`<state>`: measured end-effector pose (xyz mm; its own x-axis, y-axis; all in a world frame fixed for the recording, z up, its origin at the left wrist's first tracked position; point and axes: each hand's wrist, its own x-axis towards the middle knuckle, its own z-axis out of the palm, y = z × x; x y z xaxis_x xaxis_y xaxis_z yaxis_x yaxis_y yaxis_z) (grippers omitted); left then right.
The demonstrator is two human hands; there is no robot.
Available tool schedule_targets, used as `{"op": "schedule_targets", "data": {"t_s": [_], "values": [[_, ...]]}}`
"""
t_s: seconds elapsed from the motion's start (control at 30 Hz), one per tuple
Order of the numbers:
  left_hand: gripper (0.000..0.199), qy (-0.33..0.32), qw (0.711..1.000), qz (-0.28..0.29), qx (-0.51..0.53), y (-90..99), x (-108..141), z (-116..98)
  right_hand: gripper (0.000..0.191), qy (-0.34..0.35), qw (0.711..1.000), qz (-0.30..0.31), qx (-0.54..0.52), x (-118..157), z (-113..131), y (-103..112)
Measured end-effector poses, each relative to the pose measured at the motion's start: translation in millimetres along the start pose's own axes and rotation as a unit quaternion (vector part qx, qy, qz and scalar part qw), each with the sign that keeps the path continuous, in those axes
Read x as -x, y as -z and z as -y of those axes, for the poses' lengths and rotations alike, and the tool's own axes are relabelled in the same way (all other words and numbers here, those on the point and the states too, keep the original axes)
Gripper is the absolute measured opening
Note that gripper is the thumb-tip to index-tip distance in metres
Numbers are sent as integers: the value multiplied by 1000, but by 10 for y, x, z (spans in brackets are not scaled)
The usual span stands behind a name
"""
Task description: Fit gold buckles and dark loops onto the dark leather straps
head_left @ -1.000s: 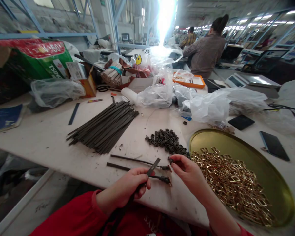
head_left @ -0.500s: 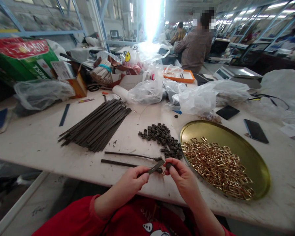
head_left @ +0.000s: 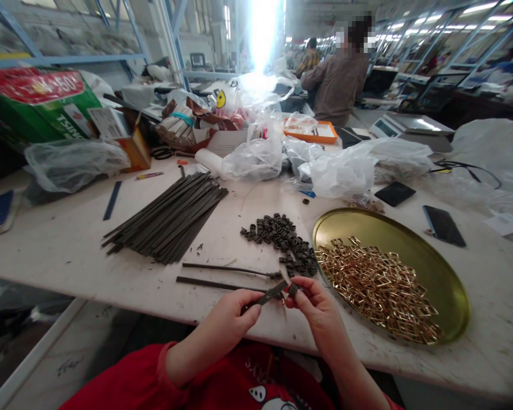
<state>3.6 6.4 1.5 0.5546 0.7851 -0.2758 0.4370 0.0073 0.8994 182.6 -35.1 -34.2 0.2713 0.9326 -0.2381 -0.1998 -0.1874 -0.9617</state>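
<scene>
My left hand (head_left: pixel 233 316) pinches a dark strap (head_left: pixel 270 294), its free end pointing up and right. Between the thumb and fingers of my right hand (head_left: pixel 318 304) is a small dark strap loop (head_left: pixel 293 289), close to the strap's tip; I cannot tell whether the two touch. Just beyond my hands, two more dark straps (head_left: pixel 214 283) lie on the table with small pieces at their right ends. A heap of dark loops (head_left: pixel 282 236) is spread behind them. To the right, a gold oval tray (head_left: pixel 447 285) holds a pile of gold metal buckles (head_left: pixel 380 285).
A stack of dark strips (head_left: pixel 166 219) lies left of the loops. Plastic bags (head_left: pixel 342 171) and an orange box (head_left: pixel 314 132) line the back of the table. A phone (head_left: pixel 444 225) and a black square (head_left: pixel 395 193) lie beyond the tray. A person (head_left: pixel 340 82) is farther back.
My right hand has turned the loop slightly and shifted it a little lower beside the strap's end. My left hand keeps its pinch on the strap, nearly in place.
</scene>
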Motion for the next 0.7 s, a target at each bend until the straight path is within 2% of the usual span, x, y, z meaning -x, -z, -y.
{"op": "schedule_targets", "data": {"t_s": [0.13,0.37,0.53,0.7], "values": [[35,-13,999,-6,-43,-17,-4,-4,37,-5,1000,11,4,13,27,-4],[29,-1,999,25,-43,-9,-26,-34,35,12,999,30,23,19,-35,34],[28,21,994,20,-104,2,-75,-62,35,2,999,49,8,36,-25,41],[22,17,989,44,-142,64,-98,-137,36,1,998,61,33,45,-6,71]]}}
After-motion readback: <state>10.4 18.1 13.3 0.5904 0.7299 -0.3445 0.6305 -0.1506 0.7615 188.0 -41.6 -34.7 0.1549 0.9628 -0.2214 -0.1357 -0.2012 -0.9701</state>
